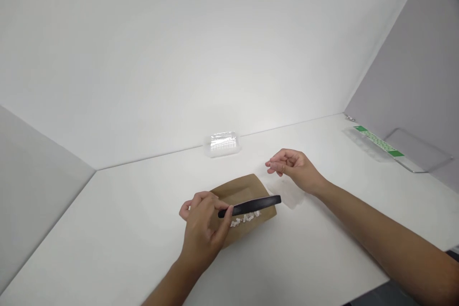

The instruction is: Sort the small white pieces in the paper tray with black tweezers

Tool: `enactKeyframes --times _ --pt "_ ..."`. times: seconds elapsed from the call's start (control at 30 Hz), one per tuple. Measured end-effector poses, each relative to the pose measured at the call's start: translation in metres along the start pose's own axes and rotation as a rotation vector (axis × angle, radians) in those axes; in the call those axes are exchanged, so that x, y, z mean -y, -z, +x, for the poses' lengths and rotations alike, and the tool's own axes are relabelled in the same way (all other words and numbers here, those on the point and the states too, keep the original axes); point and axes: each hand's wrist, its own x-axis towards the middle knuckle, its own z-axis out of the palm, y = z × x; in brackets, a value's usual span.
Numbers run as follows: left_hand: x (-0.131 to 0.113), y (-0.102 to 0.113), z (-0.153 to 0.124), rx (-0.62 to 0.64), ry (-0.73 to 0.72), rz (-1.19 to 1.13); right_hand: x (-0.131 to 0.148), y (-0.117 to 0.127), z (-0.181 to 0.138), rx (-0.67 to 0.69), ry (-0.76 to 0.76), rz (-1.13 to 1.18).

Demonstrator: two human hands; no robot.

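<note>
My left hand (206, 222) pinches a narrow, slightly curved black strip (249, 206) between thumb and fingers near its left end. The strip lies level over a brown paper tray (234, 192), and its exact kind is not clear. Along the near side of the tray sit several small white pieces (247, 218), partly covered by the strip. Right of the tray, my right hand (292, 167) is raised above the table with its fingertips pressed together. Whatever may be between them is too small to make out. Below it rests a pale translucent sheet or bag (287, 192).
A clear plastic box (223, 144) with a shiny top stands by the back wall. Toward the right wall are a clear pack with a green and white label (379, 141) and a bent metal wire frame (412, 168). Walls enclose the white table (143, 210).
</note>
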Motion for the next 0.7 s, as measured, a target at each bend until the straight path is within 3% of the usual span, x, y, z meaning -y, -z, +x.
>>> enactKeyframes --times 0.13,0.3,0.57,0.7 --pt "-0.004 0.001 0.001 0.049 0.058 -0.018 0.0 -0.023 -0.018 0.108 0.052 0.027" --pt "-0.007 0.002 0.0 0.022 0.063 -0.067 -0.002 -0.031 -0.032 0.115 0.178 -0.08" --pt "-0.016 0.004 0.002 -0.002 0.022 -0.149 0.01 -0.039 -0.037 0.2 0.74 -0.379" --pt "-0.018 0.004 0.001 -0.004 0.019 -0.166 0.011 -0.045 -0.038 0.248 0.842 -0.502"
